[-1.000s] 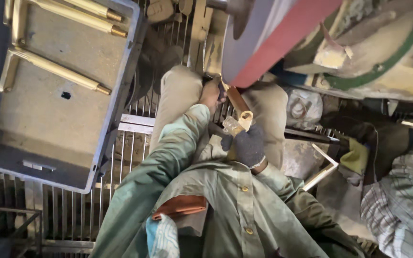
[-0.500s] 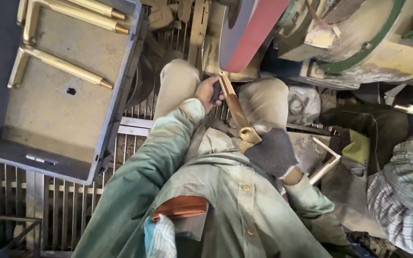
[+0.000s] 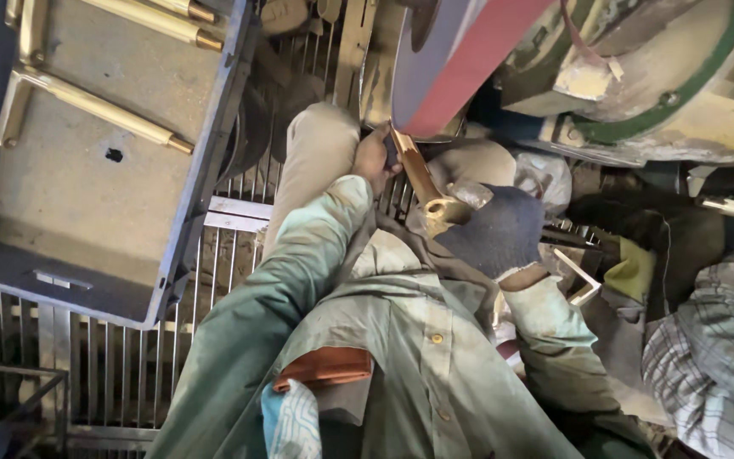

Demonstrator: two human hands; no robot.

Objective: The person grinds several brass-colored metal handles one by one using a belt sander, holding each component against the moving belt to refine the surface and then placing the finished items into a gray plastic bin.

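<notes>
Brass handle (image 3: 422, 183), a slim golden bar with a round flanged end, runs slantwise between my two hands, its long axis pointing up and away from me so the far tip meets the reddish sanding belt (image 3: 469, 68) just above my knees. My bare left hand (image 3: 373, 157) is clenched on the far end beside the belt, nearer the contact point, while my right hand (image 3: 494, 234), in a dark knitted glove, grasps the flanged near end against my lap. More long brass handles (image 3: 95, 106) lie well apart in the grey plastic crate (image 3: 206, 178) to my left, over a metal floor grate (image 3: 129, 374).
</notes>
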